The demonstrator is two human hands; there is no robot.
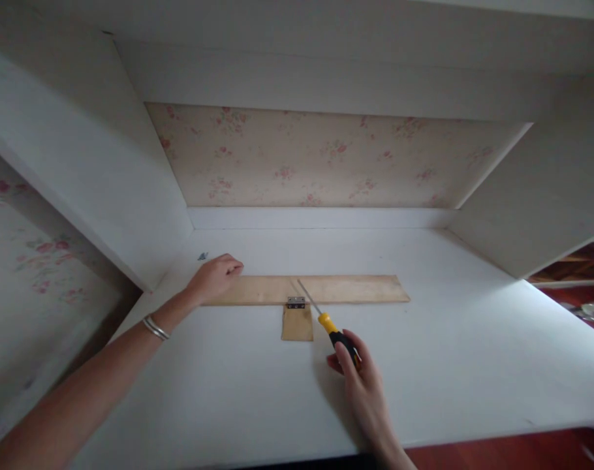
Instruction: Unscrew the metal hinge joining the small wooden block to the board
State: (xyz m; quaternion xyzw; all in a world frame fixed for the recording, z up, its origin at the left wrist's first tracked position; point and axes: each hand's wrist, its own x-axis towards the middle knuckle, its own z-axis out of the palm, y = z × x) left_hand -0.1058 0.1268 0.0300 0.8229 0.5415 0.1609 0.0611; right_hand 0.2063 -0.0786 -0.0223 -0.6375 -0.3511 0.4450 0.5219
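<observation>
Left hand (pixel 216 275) flat on plank (pixel 346 288), right hand (pixel 358 372) around screwdriver (pixel 332 329)

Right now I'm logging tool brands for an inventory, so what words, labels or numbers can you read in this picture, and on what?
None can be read.
screwdriver in the right hand: no brand or marking shows on its yellow and black handle.
hinge and wooden strip under the left hand: no stamp or print visible.
wallpaper: flower pattern only, no lettering.
small dark mark on the white surface: too small to tell.
</observation>
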